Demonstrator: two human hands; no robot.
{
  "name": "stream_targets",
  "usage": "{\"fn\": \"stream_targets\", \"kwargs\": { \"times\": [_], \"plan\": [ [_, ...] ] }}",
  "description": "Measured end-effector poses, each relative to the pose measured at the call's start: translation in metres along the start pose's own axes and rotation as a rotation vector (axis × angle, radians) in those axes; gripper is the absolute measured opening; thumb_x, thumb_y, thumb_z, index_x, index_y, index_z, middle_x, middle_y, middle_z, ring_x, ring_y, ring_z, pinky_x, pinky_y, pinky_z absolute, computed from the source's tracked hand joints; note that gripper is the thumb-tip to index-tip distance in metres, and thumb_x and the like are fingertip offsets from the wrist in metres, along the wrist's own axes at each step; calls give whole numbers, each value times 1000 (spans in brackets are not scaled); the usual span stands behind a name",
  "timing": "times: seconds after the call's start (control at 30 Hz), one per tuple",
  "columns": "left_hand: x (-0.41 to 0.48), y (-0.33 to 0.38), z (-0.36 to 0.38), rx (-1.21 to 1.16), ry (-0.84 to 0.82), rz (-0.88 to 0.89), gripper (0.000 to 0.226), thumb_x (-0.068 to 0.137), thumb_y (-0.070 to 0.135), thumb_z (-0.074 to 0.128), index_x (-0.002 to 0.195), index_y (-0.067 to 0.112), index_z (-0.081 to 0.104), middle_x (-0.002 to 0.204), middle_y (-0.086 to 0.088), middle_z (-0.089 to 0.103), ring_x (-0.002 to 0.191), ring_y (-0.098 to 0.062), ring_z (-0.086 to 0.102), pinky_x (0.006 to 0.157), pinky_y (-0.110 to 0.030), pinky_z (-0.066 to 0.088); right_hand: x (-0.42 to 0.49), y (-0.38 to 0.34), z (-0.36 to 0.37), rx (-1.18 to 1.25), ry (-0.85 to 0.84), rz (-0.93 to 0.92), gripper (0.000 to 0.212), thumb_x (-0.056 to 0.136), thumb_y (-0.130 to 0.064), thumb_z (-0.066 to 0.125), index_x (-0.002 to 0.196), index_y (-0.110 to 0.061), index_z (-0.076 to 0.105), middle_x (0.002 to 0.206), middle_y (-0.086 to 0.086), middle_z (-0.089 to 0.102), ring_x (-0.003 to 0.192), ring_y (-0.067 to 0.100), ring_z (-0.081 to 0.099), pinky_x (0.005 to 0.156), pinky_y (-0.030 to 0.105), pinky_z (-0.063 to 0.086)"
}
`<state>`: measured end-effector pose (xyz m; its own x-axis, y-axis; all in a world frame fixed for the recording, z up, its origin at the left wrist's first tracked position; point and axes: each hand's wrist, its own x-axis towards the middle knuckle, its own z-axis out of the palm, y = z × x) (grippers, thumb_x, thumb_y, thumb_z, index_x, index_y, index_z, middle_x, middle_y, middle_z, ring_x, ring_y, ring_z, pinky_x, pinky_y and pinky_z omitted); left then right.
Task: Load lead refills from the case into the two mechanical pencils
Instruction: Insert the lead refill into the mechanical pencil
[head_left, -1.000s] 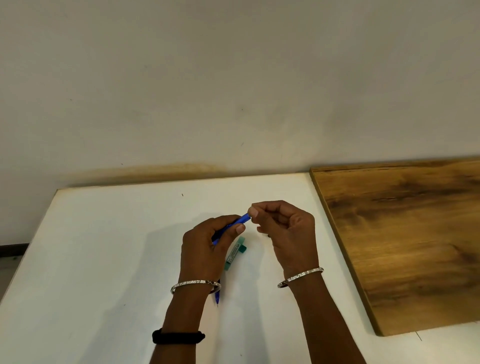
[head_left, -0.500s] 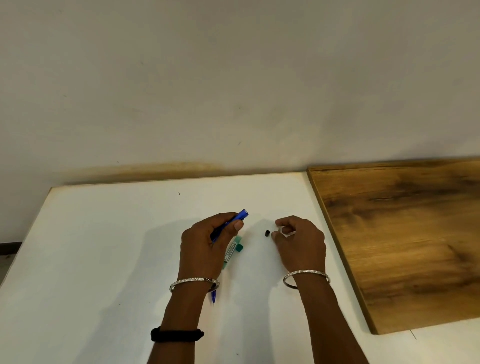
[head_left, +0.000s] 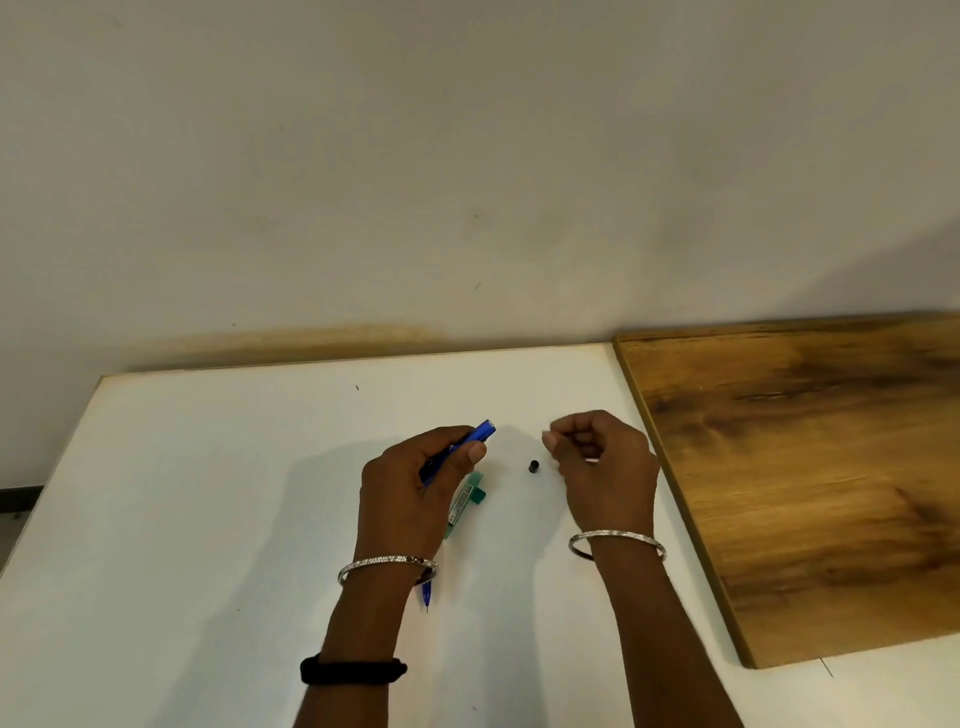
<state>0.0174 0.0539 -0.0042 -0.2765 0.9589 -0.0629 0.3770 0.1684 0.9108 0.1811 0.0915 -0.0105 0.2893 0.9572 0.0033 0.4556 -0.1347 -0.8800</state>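
Left hand: centre of frame, fingers wrapped round the blue pencil; thumb pressed along the barrel. Back end sticks out toward upper right, past the thumb; writing tip shows below the wrist, pointing to the bottom of the frame. Probably held tilted this way so the open back end faces the other hand for loading.

Right hand: right of centre, fingers curled together in a loose fist, thumb and forefinger tips meeting. A pale sliver shows at the fingers; too small to name. Cannot tell whether it pinches anything.

Black cap: small dark cylinder standing on the white table, between the two hands, touching neither. Looks like the pencil's end piece, parked near so it can go back on quickly.

Lead case: green, lying on the table just under the left hand's thumb side, partly hidden by it. Lid state unclear. Within easy reach of either hand.

Second pencil: not identifiable in view.

Wooden board: right side of frame, lying on the table, well apart from the work.

Stage, as judged: first pencil opened, lead not yet loaded.

Next need: right hand takes a lead from the case and feeds it into the open end.

Risk: thin lead snapping; cap rolling off.
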Motion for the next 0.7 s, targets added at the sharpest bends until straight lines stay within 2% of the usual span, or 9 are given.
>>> {"fn": "stream_targets", "kwargs": {
  "times": [0.1, 0.2, 0.3, 0.37, 0.47, 0.7],
  "plan": [
    [1, 0, 1, 18, -2, -6, 35, 82, 42, 63, 111, 24, 71, 100, 0, 75, 90, -19, 67, 87, -34, 53, -3, -15, 1, 324, -131, 15, 12, 80, -9, 75, 86, -19, 74, 78, -4, 74, 69, 12, 70, 63, 21, 58],
    [2, -2, 1, 35, 1, 10, 35, 81, 44, 62, 110, 26, 71, 97, 2, 75, 87, -16, 66, 85, -29, 53, -8, -24, 4, 458, -238, -14, 14, 81, -6, 73, 88, -19, 75, 81, -2, 76, 73, 16, 72, 62, 19, 56],
    [1, -2, 0, 42, -5, 21, 43, 76, 53, 57, 107, 27, 71, 93, 4, 75, 82, -12, 66, 80, -23, 51, -10, -27, 6, 481, -276, -36, 16, 81, -7, 73, 88, -22, 75, 80, -5, 77, 72, 14, 72, 61, 15, 54],
    [1, -3, 1, 44, -5, 23, 47, 73, 56, 54, 107, 28, 71, 93, 5, 75, 82, -12, 65, 76, -18, 48, -11, -26, 6, 492, -285, -32, 15, 81, -8, 74, 91, -19, 75, 81, -1, 77, 71, 13, 71, 61, 14, 53],
    [2, -4, 1, 64, 1, 26, 39, 78, 50, 60, 108, 28, 71, 95, 4, 75, 82, -11, 64, 73, -10, 42, -11, -25, 7, 484, -283, -38, 15, 81, -8, 74, 95, -14, 75, 83, 3, 76, 71, 13, 71, 60, 13, 52],
    [3, -6, 1, 77, -13, 27, 34, 81, 43, 63, 109, 25, 71, 97, 2, 75, 87, -15, 66, 81, -22, 49, -10, -22, 9, 457, -282, -46, 13, 83, -8, 72, 93, -16, 74, 82, 2, 76, 72, 13, 71, 63, 16, 54]
  ]
}}
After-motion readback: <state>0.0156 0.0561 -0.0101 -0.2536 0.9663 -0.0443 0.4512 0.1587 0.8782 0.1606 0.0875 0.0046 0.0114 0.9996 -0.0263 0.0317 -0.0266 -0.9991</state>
